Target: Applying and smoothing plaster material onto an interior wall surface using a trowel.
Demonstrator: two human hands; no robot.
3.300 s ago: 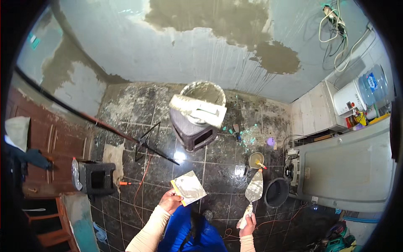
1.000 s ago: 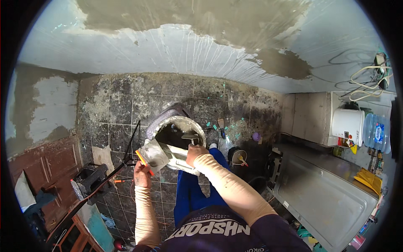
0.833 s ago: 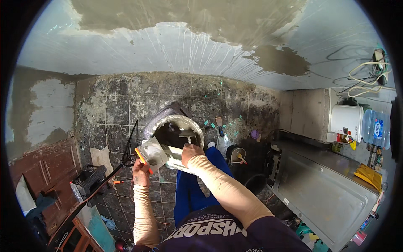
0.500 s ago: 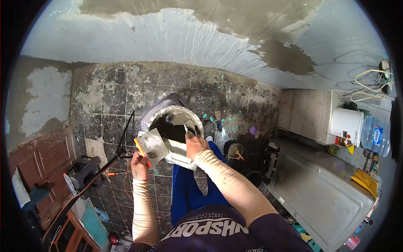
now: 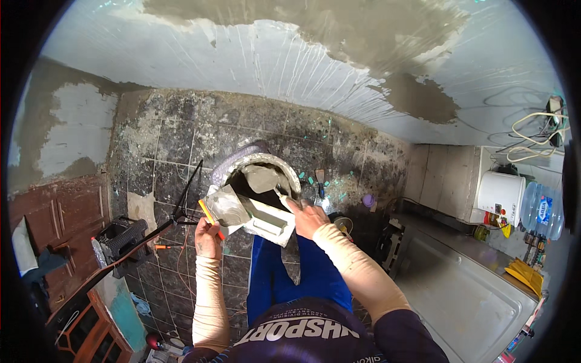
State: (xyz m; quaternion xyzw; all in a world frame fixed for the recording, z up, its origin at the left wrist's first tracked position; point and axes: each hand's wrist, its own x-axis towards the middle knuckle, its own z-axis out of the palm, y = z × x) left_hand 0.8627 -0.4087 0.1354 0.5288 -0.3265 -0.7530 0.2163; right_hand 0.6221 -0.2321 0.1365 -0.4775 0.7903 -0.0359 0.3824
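In my left hand (image 5: 209, 241) is a wide putty knife (image 5: 225, 207), gripped by its orange handle. Grey paste is smeared on its metal blade, which lies over the left part of a bucket rim. My right hand (image 5: 310, 219) closes round the pale handle of a trowel (image 5: 262, 179). That trowel's rounded blade, coated with grey, hangs inside the mouth of the round bucket (image 5: 292, 170), whose rim is crusted with dried plaster. A white rectangular piece (image 5: 271, 222) sits across the near side of the bucket, between my two hands. The bucket's contents are mostly in dark shadow.
A scraper (image 5: 320, 181) lies on the stained tile floor (image 5: 175, 136) right of the bucket. Behind my right hand is a small pail (image 5: 342, 225). A metal sink counter (image 5: 460, 290) runs along the right. A dark heater-like unit (image 5: 120, 242) stands left. Ahead rises a partly plastered wall (image 5: 254, 60).
My right hand has moved right and a little lower, and the trowel blade now shows more of its face. The putty knife stays in my left hand. The whole view has shifted slightly.
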